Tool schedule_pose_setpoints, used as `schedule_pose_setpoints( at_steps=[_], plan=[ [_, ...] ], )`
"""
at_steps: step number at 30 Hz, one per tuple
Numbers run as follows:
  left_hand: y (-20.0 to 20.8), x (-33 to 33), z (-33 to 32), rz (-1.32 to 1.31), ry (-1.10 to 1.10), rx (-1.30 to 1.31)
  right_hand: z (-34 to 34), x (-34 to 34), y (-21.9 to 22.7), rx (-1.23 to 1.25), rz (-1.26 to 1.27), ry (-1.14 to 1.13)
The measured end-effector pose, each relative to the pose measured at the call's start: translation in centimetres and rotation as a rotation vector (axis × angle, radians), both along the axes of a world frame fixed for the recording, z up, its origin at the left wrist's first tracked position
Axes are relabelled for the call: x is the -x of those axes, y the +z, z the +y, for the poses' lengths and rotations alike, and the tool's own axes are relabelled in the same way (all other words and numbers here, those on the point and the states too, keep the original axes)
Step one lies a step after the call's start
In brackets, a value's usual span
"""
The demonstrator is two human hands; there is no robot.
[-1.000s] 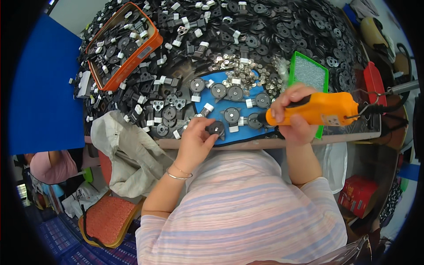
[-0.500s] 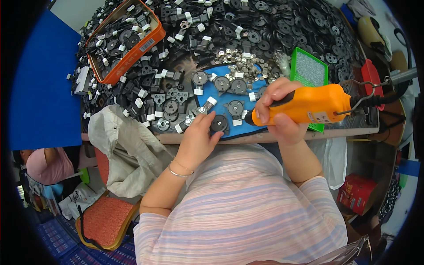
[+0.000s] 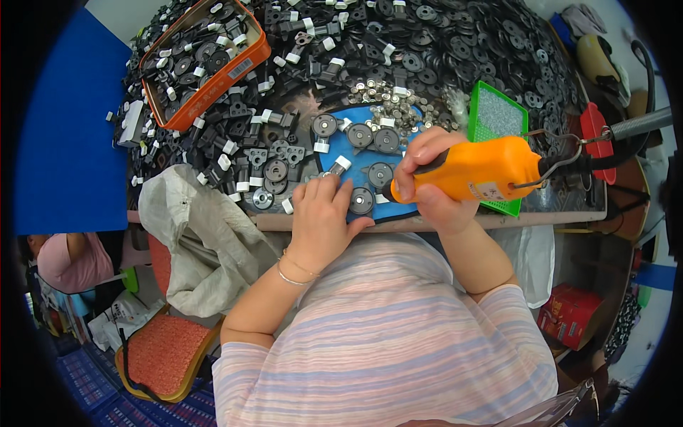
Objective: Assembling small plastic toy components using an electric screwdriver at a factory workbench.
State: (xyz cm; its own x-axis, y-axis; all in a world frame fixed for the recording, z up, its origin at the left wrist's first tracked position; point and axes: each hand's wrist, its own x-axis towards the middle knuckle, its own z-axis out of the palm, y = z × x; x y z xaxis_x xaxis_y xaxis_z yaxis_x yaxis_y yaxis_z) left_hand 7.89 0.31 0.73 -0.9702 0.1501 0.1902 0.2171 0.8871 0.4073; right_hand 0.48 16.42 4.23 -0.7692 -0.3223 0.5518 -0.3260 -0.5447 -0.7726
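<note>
My right hand (image 3: 435, 186) is wrapped round an orange electric screwdriver (image 3: 491, 169), held almost level with its dark nose pointing left. That nose is close to a black round wheel part (image 3: 361, 201) at the table's front edge. My left hand (image 3: 320, 217) lies palm down left of this wheel, fingers stretched forward and thumb apart. Its index finger is beside the wheel; whatever lies under the fingertips is hidden. Just beyond them a metal piece with a white end (image 3: 340, 165) shows. More black wheel parts (image 3: 380, 174) rest on the blue mat (image 3: 334, 151).
A heap of black plastic parts (image 3: 455, 50) covers the back. An orange box (image 3: 245, 67) of parts stands at left, a green tray (image 3: 501, 114) of small silvery pieces at right. Small metal caps (image 3: 398, 110) lie between. A coiled spring (image 3: 640, 124) links to the screwdriver.
The screwdriver and my right hand have moved left and slightly down, nearer the wheel. My left hand has turned, its fingers now pointing forward. A silvery centre now shows in the near wheel.
</note>
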Motion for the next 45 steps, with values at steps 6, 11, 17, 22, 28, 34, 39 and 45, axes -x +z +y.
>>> schedule_pose_setpoints(
  at_steps=[6, 11, 17, 22, 28, 34, 39, 45],
  plan=[
    [-0.9, 0.4, -0.4, 0.071, -0.053, 0.002, -0.2, 0.0, -0.4, -0.039, 0.025, -0.013],
    [-1.1, 0.9, -0.8, 0.020, -0.102, -0.025, -0.4, 0.0, -0.4, -0.045, 0.032, -0.012],
    [-0.4, 1.5, -1.0, -0.092, -0.172, -0.003, -0.8, -0.3, -0.5, -0.002, -0.031, 0.003],
    [-0.9, 1.5, -0.7, -0.068, -0.167, 0.002, -1.2, -0.2, -0.9, -0.033, -0.021, -0.020],
    [-1.7, 1.7, -0.8, -0.058, -0.166, 0.005, -1.3, 0.0, -0.9, -0.209, -0.020, -0.011],
    [-1.4, 1.8, -0.8, -0.093, -0.178, -0.007, -2.1, 0.0, -1.5, -0.086, -0.113, 0.064],
    [-1.3, 1.6, -0.8, -0.109, -0.173, 0.021, -1.6, 0.9, -1.2, -0.139, -0.004, 0.116],
    [-1.2, 1.1, -0.6, -0.041, -0.128, -0.004, -0.6, 0.5, -0.3, -0.001, -0.016, 0.045]
  ],
)
